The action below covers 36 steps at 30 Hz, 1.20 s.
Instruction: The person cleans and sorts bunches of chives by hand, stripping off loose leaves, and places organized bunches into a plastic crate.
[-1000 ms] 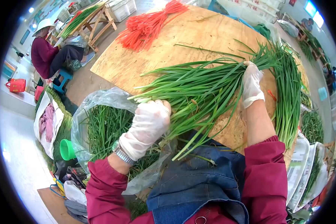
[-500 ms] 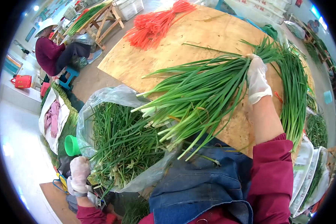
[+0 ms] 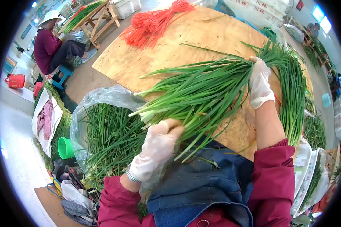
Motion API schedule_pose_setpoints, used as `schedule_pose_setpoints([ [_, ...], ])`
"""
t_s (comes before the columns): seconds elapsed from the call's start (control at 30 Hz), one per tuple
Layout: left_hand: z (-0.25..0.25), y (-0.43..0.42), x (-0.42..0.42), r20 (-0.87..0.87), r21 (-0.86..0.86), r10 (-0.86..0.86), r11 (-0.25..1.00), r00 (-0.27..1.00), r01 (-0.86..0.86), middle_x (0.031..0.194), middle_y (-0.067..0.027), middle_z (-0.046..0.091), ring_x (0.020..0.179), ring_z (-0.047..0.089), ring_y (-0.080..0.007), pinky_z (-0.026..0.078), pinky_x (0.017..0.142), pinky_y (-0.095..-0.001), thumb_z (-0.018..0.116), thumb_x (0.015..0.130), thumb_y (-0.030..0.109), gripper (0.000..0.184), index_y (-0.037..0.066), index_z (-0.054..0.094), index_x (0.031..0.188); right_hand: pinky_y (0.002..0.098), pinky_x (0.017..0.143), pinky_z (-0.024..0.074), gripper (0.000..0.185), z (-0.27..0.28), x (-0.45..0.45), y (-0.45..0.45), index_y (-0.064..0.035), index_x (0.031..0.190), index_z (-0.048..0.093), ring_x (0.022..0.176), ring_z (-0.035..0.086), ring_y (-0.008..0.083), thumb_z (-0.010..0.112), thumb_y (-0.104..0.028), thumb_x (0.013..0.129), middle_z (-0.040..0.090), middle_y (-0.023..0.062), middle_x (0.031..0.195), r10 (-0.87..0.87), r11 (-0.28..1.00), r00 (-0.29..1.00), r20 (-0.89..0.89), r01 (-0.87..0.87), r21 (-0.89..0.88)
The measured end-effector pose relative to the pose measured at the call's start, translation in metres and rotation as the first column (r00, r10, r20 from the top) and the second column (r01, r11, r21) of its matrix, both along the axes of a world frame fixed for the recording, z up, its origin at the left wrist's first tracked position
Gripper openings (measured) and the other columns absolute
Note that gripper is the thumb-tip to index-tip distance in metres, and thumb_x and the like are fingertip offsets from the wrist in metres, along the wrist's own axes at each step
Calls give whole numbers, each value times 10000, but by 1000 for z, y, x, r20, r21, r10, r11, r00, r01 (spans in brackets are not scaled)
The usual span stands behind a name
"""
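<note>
A loose bunch of garlic chives [image 3: 201, 90] fans out over the table's near edge, pale stalk ends pointing left. My right hand [image 3: 260, 81], in a thin whitish glove, is closed around its leafy part near the tips. At the stalk ends, my gloved left hand [image 3: 157, 145] is curled with thumb and forefinger pinched against the lower stalks; the fingertips are partly hidden. Right of my right hand, another pile of garlic chives [image 3: 291, 90] drapes over the table edge. Below my left hand, a clear plastic bag [image 3: 98, 97] holds loose green leaves [image 3: 115, 132].
Red plastic ties [image 3: 151, 26] lie on the far part of the wooden table [image 3: 216, 34]. A green cup [image 3: 65, 148] stands beside the bag. A person [image 3: 49, 49] in a white hat sits at the upper left near a wooden rack [image 3: 102, 22]. White crates [image 3: 259, 11] stand behind the table.
My left hand has come up and right from beside the bag to the stalk ends of the bunch. My right hand keeps its hold. The view has shifted slightly.
</note>
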<state>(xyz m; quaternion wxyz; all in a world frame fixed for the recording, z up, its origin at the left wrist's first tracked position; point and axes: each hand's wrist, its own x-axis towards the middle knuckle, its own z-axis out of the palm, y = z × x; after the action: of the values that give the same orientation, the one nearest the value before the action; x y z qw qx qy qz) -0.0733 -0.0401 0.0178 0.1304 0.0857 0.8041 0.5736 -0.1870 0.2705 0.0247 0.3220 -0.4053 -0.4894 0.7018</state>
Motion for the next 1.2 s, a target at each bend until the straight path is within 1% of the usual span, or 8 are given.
schedule_pose_setpoints([
  [0.1,17,-5,6,473,260,-36,960,881,-101,657,9,555,556,458,-51,361,493,-207,625,845,123,150,-19,622,893,352,520,491,332,4,5,-7,69,957,505,592,568,218,652,-70,693,586,136,808,54,996,994,-96,-60,-61],
  [0.47,30,-34,13,207,-312,-60,942,976,124,595,-81,537,563,481,-135,373,522,-282,605,707,161,208,-38,617,764,354,519,475,304,2,0,3,60,967,508,613,545,204,637,-40,711,572,127,821,59,994,995,-81,-66,-91],
  [0.57,9,-130,32,-245,-600,-576,722,780,344,669,-77,603,553,571,-211,442,505,-306,639,663,140,126,26,653,713,356,521,477,331,-3,3,11,65,991,504,630,555,209,638,-54,712,576,136,836,120,992,993,-22,-121,-48],
  [0.63,25,-161,43,232,-784,-36,584,972,209,714,-98,609,655,598,-285,463,573,-358,675,646,151,134,58,660,742,355,522,479,332,-7,3,15,63,990,509,617,560,215,641,-53,708,578,137,840,125,992,992,7,-125,-5],
  [0.7,-3,-193,57,-175,-983,-297,-5,939,-185,816,-135,610,818,586,-330,460,700,-388,670,690,113,157,56,656,836,356,542,483,351,-8,1,13,70,1006,502,611,559,219,641,-52,708,576,136,843,76,997,997,-32,-77,-30],
  [0.83,15,-106,33,-556,-647,-186,709,810,-281,881,-170,600,850,559,-339,438,763,-411,674,742,103,227,4,611,937,353,521,486,341,10,6,-3,71,995,485,597,562,222,638,-32,708,572,128,822,20,1000,1000,-1,-20,9],
  [1.07,-17,-23,-28,-634,-594,-219,752,742,-286,787,-148,611,690,580,-271,456,663,-350,639,789,111,184,-7,630,930,343,495,463,208,24,15,-13,33,895,510,560,547,198,615,-19,723,569,90,746,-6,998,1000,-28,7,57],
  [1.2,-8,-34,-38,-101,-73,80,993,992,-88,722,-134,658,668,620,-188,471,633,-284,636,800,103,167,-39,657,885,336,507,451,167,15,10,-3,25,852,537,568,537,187,620,-48,726,568,77,724,8,1000,999,-34,-8,19],
])
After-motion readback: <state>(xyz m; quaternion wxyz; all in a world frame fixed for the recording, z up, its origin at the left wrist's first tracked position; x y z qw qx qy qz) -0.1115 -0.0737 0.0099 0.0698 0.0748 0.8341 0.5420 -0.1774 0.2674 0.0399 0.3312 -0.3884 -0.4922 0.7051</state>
